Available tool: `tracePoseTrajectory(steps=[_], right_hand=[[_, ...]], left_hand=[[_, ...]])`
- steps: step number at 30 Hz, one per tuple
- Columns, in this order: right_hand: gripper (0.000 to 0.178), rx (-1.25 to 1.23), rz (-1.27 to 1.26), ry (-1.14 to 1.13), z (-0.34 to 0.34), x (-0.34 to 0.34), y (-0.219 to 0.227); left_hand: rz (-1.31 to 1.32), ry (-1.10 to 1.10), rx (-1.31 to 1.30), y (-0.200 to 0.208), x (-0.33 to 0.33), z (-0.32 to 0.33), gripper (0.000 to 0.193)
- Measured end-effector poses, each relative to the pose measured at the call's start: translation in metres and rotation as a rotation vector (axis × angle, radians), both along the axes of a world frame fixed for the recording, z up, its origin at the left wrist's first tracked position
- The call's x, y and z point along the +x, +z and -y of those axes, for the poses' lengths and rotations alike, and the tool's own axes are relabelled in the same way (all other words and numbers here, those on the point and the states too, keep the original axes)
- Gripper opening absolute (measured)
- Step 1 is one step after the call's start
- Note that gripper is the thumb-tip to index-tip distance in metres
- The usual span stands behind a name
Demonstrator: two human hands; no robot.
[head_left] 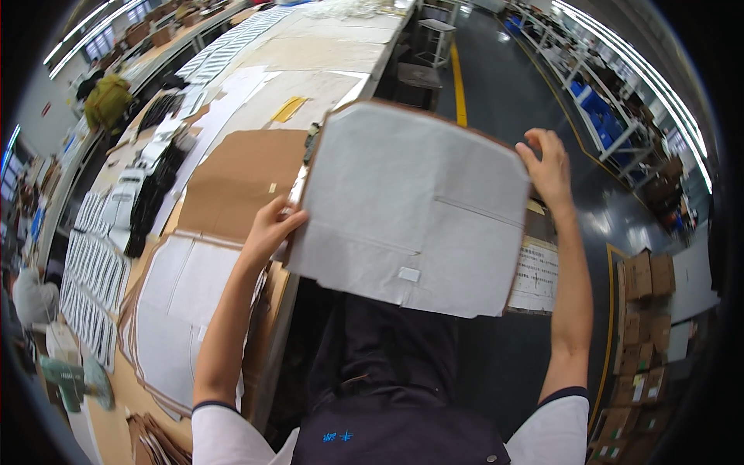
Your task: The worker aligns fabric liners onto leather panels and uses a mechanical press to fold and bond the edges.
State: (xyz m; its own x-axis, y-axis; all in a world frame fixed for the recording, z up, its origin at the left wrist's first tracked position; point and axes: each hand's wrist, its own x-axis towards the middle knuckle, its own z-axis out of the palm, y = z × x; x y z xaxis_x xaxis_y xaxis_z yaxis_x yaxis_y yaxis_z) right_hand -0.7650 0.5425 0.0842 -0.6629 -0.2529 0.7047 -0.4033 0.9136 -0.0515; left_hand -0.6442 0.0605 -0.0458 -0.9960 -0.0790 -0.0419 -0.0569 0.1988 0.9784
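In front of me I hold up a large grey-white lining panel point(387, 194) with brown edges, rounded upper corners, slit-like seams and a small white label near its lower edge. Its left edge is between the thumb and fingers of my left hand point(275, 226). At the upper right edge my right hand point(549, 167) has its thumb and fingers closed on the panel's rim. Left of my left forearm, a stack of similar brown-edged panels point(174, 310) lies on the worktable. Beyond it rests a flat brown sheet point(240, 174), partly covered by the held panel.
Striped white strips point(93, 279) and a row of black-and-white pieces point(132, 198) lie along the table. A green tool point(66, 380) is at lower left. Cartons point(639, 341) and shelving point(597, 101) stand right; stools point(418, 76) stand ahead. A person point(108, 101) is far left.
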Motion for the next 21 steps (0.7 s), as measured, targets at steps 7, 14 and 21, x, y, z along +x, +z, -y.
tracePoseTrajectory(steps=[7,14,21], right_hand=[[0.025,-0.53,0.637,-0.124,-0.081,0.095,-0.154],[0.034,-0.812,1.027,-0.207,-0.022,0.107,-0.103],[0.026,-0.763,1.233,-0.275,-0.022,0.096,-0.098]], left_hand=[[0.254,-0.103,0.043,0.007,0.016,0.015,0.021],[0.226,-0.081,-0.145,0.001,-0.002,0.021,0.028],[0.031,-0.092,-0.133,-0.031,-0.004,0.028,0.028]])
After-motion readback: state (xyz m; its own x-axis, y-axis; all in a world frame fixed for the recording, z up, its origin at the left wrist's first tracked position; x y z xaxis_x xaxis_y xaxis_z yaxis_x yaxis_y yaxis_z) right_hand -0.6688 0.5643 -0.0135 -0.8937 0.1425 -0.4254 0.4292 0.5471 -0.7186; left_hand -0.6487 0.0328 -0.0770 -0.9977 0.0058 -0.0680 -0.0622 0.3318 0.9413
